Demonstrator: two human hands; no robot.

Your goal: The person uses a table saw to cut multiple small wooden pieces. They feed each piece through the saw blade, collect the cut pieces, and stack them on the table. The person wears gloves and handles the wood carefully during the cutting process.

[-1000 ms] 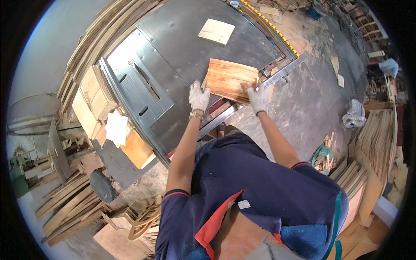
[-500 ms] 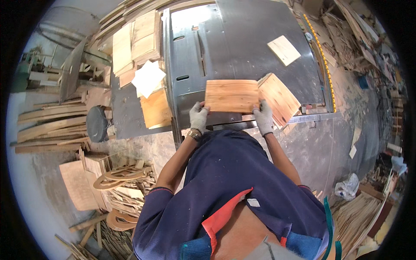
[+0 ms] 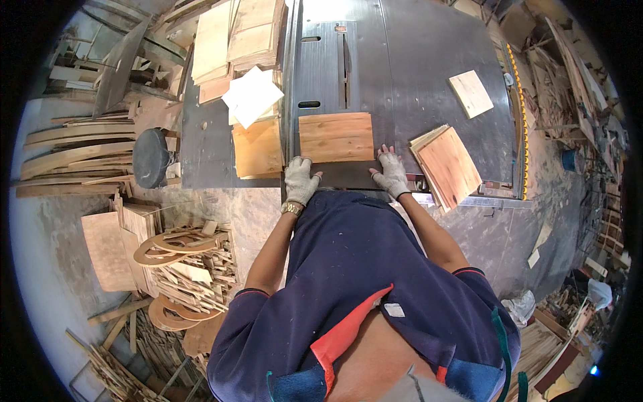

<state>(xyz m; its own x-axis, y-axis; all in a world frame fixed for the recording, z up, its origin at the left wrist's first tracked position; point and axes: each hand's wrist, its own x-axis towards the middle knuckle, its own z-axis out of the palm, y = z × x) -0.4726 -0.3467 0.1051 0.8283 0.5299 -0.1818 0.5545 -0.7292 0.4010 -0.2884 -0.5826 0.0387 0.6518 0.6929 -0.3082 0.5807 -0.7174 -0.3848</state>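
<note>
The orange-brown rectangular wooden board (image 3: 336, 137) lies flat on the broad dark metal surface (image 3: 429, 80), close to its near edge and between the two hands. As far as can be judged, setting this board down is done: its left end is just beside a long metal rail (image 3: 289, 94), and its far edge stops just short of a narrow slot (image 3: 345, 67). Any work at the slot seems left, since no part of the board lies over it; which of the other pieces are finished cannot be told. The left hand (image 3: 301, 179), in a pale grey glove, is at the near left corner, fingers loosely bent and gripping nothing; whether it touches the wood is unclear. The right hand (image 3: 390, 174), gloved alike, is spread just beside the near right corner, holding nothing. Left of the rail rises a large stack of pale wooden boards (image 3: 254, 33); to the right, a fanned pile of thin reddish-brown boards (image 3: 450, 167) juts past the near edge, and a small pale wooden square (image 3: 471, 94) lies farther back. Around the surface spreads a dusty grey floor (image 3: 495, 248), with a heap of thin wood offcuts (image 3: 195, 287), a round dark disc (image 3: 150, 159) and a crumpled whitish plastic bag (image 3: 519, 308).
</note>
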